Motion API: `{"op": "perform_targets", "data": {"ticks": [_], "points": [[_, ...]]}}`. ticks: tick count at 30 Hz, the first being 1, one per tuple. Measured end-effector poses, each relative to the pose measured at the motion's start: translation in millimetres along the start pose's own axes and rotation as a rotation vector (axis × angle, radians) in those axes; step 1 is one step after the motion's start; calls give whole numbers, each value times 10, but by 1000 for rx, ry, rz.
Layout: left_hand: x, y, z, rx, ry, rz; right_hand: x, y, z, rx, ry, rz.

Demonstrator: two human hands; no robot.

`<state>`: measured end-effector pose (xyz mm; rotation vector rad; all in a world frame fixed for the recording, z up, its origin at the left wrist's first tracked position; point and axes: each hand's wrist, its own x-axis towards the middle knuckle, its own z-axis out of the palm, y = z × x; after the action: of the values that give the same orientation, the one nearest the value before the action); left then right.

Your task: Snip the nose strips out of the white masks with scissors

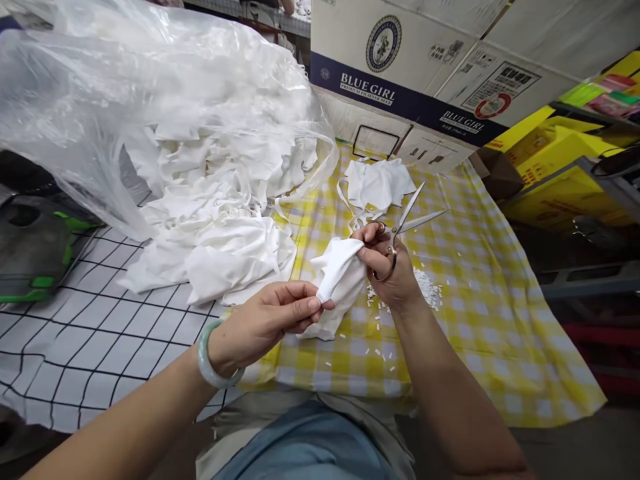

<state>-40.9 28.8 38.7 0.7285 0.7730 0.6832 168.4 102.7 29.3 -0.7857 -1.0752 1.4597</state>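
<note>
Left hand pinches the cloth taut while right hand steadies it, scissors looped on fingers, blades open for cutting.

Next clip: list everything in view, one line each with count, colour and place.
cloth piece: one, white, held up at centre.
scissors: one pair, silver blades, coppery handles, blades open, just right of it.
plastic bag: one, clear, upper left.
cloth pile: one, white, spilling from the plastic bag.
cardboard boxes: several, white and navy, top.
small cloth stack: one, white, below the cardboard boxes.
checked tablecloth: one, yellow and white, centre and right.
snippets: many, white, scattered on the checked tablecloth.
grid cloth: one, white with black lines, left.
yellow boxes: several, right edge.
bracelet: one, pale green, left wrist.
left hand: one, bare, pinching the cloth piece.
right hand: one, bare, holding scissors and cloth piece.
</note>
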Motion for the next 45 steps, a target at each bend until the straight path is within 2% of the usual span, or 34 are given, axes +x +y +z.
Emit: {"op": "perform_targets", "data": {"ticks": [2, 5, 7, 8, 11, 13, 16, 18, 21, 27, 39, 45], "points": [[-54, 48, 62, 241, -2, 108, -13, 89, 24, 11, 34, 48], [-85, 131, 182, 586, 77, 450, -112, 283, 175, 5, 26, 166], [-53, 148, 259, 614, 132, 619, -219, 424, 305, -5, -27, 244], [-23, 138, 290, 550, 139, 643, -278, 483, 356, -11, -60, 278], [82, 34, 342, 254, 149, 559, -457, 541, 379, -88, -116, 314], [135, -69, 348, 168, 212, 497, -570, 447, 277, -272, -95, 257], [176, -223, 346, 219, 271, 479, -733, 178, 62, -697, -56, 87], [193, -310, 355, 267, 272, 485, -829, 13, -38, -933, -93, 12], [215, -400, 386, 309, 258, 496, -925, -111, -90, -1114, -177, -29], [220, -456, 430, 379, 223, 519, -948, -119, -99, -1190, -207, -40], [218, -455, 440, 605, 192, 609, -937, -92, -85, -1129, -209, -56], [226, -470, 429, 644, 182, 647, -934, -95, -90, -1114, -211, -44]]}}
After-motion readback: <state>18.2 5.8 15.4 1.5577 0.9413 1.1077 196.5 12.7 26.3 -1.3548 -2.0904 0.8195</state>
